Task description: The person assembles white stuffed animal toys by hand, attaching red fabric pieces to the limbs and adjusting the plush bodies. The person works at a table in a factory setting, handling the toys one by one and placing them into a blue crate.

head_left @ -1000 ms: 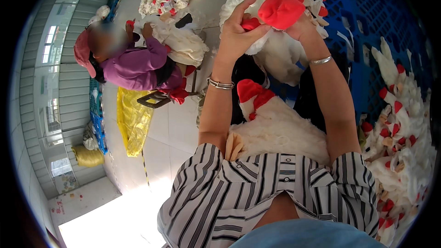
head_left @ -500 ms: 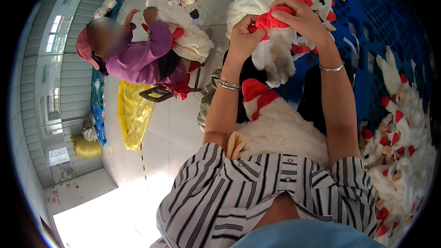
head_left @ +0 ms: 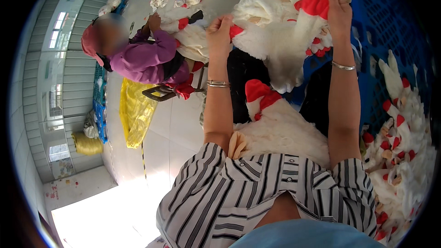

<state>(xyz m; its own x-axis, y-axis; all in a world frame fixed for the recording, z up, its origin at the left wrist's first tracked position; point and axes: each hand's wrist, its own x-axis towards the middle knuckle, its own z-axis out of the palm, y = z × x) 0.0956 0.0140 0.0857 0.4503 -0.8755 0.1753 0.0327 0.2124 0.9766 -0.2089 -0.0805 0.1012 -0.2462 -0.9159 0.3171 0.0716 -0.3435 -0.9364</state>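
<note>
The left hand pinches a red tip of the white toy between its fingers; the toy hangs between both hands. The right hand's fingers lie against its red cap, their grip unclear. Well left of the fingers, red marks on the wall are too small to read.

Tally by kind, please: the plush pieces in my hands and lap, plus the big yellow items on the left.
White plush pieces with red parts: 2, the held piece between left hand and right hand, and the lap piece
Yellow plastic bag or sheet: 1
Yellow bundle: 1
Total: 4
</note>
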